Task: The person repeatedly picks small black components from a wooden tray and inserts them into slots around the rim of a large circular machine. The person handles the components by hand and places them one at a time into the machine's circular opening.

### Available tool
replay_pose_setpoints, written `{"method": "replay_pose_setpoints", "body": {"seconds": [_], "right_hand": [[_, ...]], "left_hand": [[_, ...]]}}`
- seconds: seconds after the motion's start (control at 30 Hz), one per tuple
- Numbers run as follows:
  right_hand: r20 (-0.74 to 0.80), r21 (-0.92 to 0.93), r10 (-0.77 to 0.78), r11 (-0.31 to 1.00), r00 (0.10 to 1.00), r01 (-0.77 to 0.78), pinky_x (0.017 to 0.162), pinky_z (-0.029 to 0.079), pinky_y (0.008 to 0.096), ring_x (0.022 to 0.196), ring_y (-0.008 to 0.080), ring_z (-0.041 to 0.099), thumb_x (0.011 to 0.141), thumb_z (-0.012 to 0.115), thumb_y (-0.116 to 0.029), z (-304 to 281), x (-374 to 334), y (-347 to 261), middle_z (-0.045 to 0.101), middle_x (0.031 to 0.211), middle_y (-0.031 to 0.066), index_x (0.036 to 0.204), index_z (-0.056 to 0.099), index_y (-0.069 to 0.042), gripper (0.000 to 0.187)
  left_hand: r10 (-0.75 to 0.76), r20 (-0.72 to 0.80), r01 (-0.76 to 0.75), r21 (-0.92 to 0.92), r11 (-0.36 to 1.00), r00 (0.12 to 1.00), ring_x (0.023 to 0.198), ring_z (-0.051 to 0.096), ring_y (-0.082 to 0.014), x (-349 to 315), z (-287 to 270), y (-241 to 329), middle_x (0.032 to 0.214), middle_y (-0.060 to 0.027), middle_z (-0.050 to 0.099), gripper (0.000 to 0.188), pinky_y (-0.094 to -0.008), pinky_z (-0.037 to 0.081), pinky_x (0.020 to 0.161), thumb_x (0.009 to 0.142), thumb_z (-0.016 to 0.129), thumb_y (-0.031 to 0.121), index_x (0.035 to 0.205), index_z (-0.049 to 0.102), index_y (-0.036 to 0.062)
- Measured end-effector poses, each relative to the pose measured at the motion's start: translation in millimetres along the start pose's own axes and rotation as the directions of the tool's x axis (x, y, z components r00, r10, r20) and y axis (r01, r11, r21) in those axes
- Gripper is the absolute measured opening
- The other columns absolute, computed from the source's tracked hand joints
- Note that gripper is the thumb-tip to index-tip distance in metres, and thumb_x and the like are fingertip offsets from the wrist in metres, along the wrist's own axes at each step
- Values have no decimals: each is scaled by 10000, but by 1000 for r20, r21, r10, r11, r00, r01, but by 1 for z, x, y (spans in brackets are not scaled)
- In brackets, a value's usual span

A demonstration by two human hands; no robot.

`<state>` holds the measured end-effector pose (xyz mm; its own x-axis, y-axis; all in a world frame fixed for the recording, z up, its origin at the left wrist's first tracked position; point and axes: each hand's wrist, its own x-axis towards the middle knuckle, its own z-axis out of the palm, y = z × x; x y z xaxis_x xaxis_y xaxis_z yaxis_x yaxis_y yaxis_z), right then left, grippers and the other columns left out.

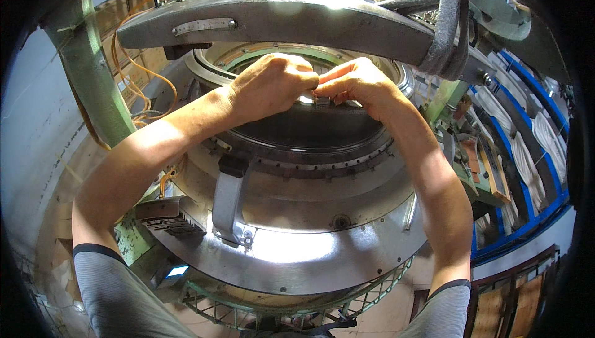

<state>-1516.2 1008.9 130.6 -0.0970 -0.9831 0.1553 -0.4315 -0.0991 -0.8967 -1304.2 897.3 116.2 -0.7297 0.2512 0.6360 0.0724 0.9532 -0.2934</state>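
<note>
Two hands, left hand (273, 84) and right hand (354, 82), pinched together, perhaps on thread, under metal arm (273, 19), above ring's (297, 152) open centre

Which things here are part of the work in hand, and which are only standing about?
In hand:
left hand and right hand, fingers pinched together on a small pale piece, too small to identify
round machine's inner ring under them

Standing about:
orange cables
grey bracket
blue rack
</note>
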Motion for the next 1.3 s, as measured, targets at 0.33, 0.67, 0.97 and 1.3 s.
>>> {"method": "replay_pose_setpoints", "body": {"seconds": [0.33, 0.67, 0.97, 1.3], "right_hand": [[18, 0, -13, 1000, 1000, 13, 657, 509, 306, 700, 160, 654, 773, 891, -141, 0, 1, 2, 788, 841, 91, 954, 853, -25, 219], [-32, -17, -9, 1000, 999, 9, 665, 521, 311, 701, 168, 658, 769, 893, -149, 2, -2, 1, 788, 840, 94, 942, 856, -38, 209], [-33, 14, -2, 1000, 999, 2, 649, 528, 309, 682, 163, 660, 757, 893, -133, 0, -3, 2, 787, 820, 88, 919, 856, -37, 192], [-19, 36, 4, 999, 1000, -3, 650, 529, 305, 677, 153, 657, 770, 878, -112, -6, -7, 3, 781, 800, 83, 900, 855, -41, 150]], "left_hand": [[50, -4, -50, 13, 999, 999, 832, 713, -334, 5, -2, -3, 868, -128, 691, 148, -419, 576, 739, 809, 737, -32, 940, 706, 31], [44, 17, -44, 18, 999, 999, 830, 706, -346, 5, -3, -3, 870, -130, 690, 189, -430, 572, 746, 782, 708, -80, 940, 701, 25], [46, -57, -46, 11, 999, 997, 819, 693, -340, 8, 4, 4, 847, -121, 663, 179, -431, 561, 740, 762, 704, -62, 913, 689, 33], [70, -56, -69, 15, 998, 996, 831, 677, -283, 16, 5, 8, 859, -64, 622, 174, -379, 533, 772, 750, 731, -12, 890, 662, 67]]}}
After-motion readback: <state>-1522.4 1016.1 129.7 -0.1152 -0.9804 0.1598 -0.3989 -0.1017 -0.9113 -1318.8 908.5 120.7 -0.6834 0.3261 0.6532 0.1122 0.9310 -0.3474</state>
